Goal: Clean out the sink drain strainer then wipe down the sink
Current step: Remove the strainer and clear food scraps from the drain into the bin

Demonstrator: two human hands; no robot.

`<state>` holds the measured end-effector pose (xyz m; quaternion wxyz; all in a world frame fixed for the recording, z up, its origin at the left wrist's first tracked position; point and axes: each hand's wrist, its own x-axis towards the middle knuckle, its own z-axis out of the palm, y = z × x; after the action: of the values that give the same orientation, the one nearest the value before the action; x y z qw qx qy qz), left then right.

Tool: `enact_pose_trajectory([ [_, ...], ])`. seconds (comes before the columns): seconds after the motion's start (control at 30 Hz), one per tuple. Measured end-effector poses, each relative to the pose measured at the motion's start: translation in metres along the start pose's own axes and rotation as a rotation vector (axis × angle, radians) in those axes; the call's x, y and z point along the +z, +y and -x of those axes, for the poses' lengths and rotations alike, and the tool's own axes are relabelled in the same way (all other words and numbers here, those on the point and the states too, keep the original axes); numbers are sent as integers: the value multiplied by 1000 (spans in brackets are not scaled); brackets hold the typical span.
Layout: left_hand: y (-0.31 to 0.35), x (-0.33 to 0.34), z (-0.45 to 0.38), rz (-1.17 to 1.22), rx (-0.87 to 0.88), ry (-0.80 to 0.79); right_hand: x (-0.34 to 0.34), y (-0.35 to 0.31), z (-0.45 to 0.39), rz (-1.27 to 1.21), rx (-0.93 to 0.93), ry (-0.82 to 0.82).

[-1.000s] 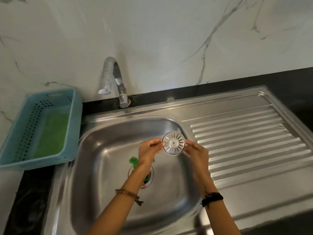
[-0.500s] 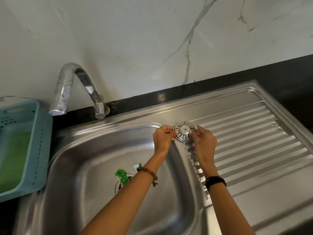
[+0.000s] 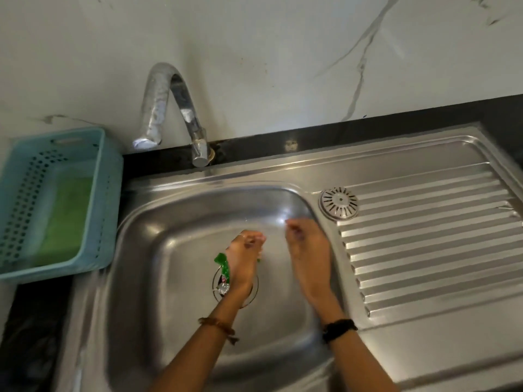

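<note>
We see the drain strainer (image 3: 338,204) lying flat at the near-left corner of the ribbed drainboard (image 3: 430,239), just beside the basin's rim. Green wrapper scraps (image 3: 223,264) sit at the open drain (image 3: 256,284) in the sink (image 3: 169,278). Our left hand (image 3: 243,260) hangs over the drain, its grip loosely curled on nothing; our right hand (image 3: 308,250) hovers nearby, its grip released. A teal basket (image 3: 109,193) stands on the tabletop's left edge, by the faucet (image 3: 172,108).

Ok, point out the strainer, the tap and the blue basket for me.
strainer (image 3: 338,204): head view, on the centre of its slotted disc.
tap (image 3: 181,94): head view, on the curved spout.
blue basket (image 3: 113,193): head view, on its right wall.
</note>
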<state>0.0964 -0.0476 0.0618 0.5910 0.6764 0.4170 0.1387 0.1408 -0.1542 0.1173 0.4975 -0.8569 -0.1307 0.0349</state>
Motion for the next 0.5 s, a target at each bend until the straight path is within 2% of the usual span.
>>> enact_pose_trajectory([
  [0.1,-43,-41,-4,-305,-19,53,53,14,20,133,144,-306],
  [0.17,-63,-61,-9,-365,-72,63,72,30,23,162,254,-391],
  [0.23,-77,-75,-18,-469,-71,30,85,44,22,217,305,-424],
  [0.4,-88,-79,-41,-706,8,-199,108,68,12,398,269,-419],
  [0.5,-91,-75,-50,-834,31,-273,120,74,8,458,261,-425],
])
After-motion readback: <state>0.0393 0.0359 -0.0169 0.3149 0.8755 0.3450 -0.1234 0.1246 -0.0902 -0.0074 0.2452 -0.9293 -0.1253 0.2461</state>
